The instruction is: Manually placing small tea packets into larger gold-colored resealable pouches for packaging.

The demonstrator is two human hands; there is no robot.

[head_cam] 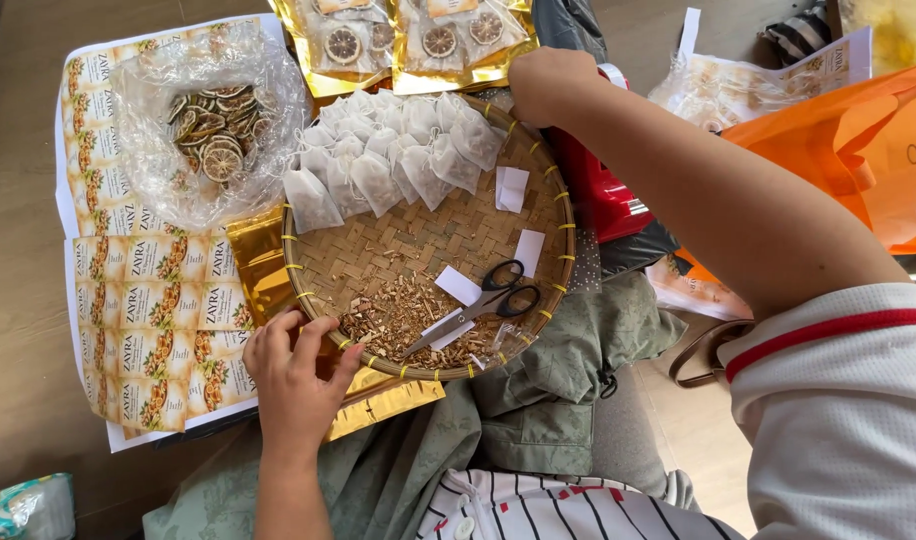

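Left hand (296,380) pressed on the near rim of the round woven bamboo tray (323,265), fingers spread over the edge and the gold foil pouches (383,405) beneath, clamped on nothing. Black-handled scissors (483,300) lying on a heap of dry chopped herb (398,320) with white paper slips. Farther in, a row of filled white mesh tea sachets (378,160). Right hand (548,85) closed over the far rim; grip hidden behind the knuckles, cannot tell. Beyond, a clear bag of dried citrus slices (213,135). Risk, judged: tray balanced over lap and pouches, so uneven lifting could tip herb and scissors off.
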